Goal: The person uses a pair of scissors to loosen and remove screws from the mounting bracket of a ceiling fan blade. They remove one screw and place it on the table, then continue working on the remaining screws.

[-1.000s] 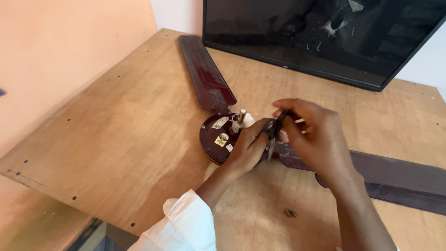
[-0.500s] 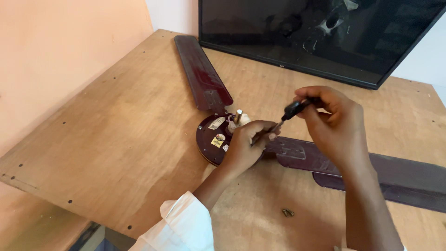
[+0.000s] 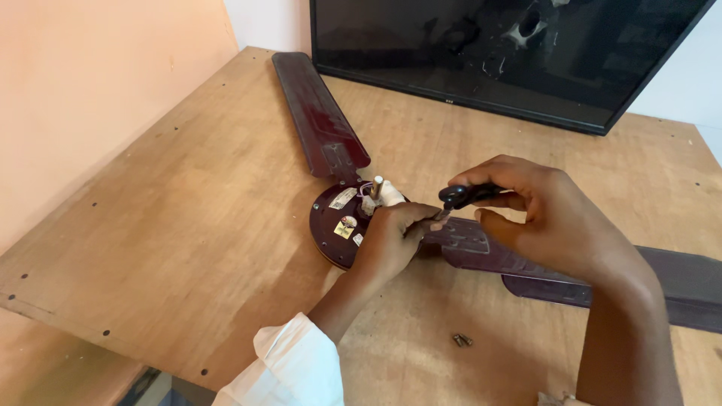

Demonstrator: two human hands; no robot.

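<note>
A: Centre of frame?
B: Maroon ceiling fan hub on the wooden table; left hand curled closed over its edge.
A: Right of centre?
B: Right hand pinching a black-handled screwdriver above a fan blade.

Screen: large, flat, rectangular, black, standing at far edge of the wooden table, right of centre; glass cracked, impact hole near top. Labels: small pale rectangular sticker and small yellowish sticker on the dark maroon fan motor housing, mid-table.
</note>
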